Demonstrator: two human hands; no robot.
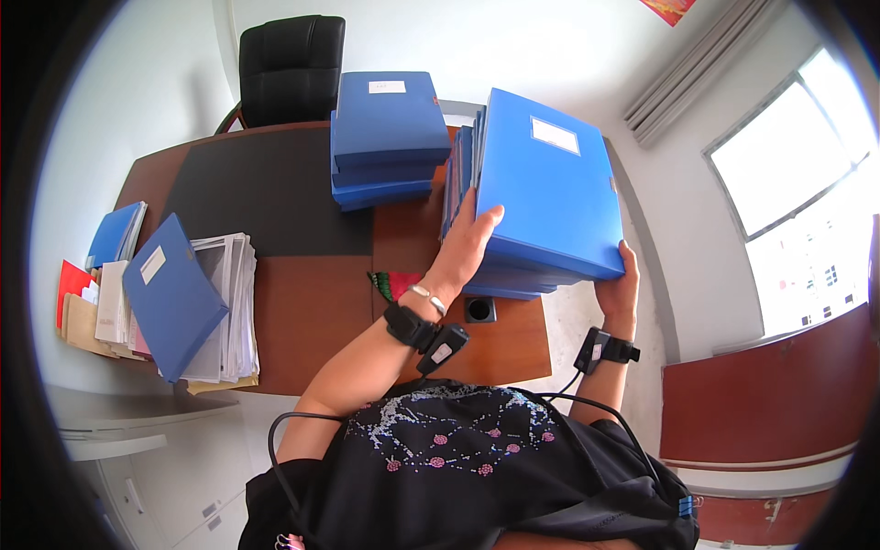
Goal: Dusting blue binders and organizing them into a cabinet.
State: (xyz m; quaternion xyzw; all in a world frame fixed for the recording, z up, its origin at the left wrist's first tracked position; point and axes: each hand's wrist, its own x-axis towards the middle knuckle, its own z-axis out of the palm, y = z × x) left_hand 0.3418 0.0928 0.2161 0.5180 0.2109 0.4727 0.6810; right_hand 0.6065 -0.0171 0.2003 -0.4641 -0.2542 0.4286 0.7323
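Both my hands are on a blue plastic file box (550,185) with a white label, which tops a stack at the desk's right end. My left hand (466,244) grips its left side, thumb on the cover. At the near right corner my right hand (617,278) holds the edge, its fingers mostly hidden beneath. More blue file boxes (509,271) lie under it. To the left, a separate stack of blue file boxes (392,124) rests partly on the black desk mat (268,185). Whether the held box is lifted off the stack, I cannot tell.
A blue file box (175,295) leans against piled papers (237,309) at the desk's left end. A red and green cloth item (399,283) and a small black square holder (480,310) are near my left wrist. Behind the wooden desk (309,323) stands a black office chair (292,69).
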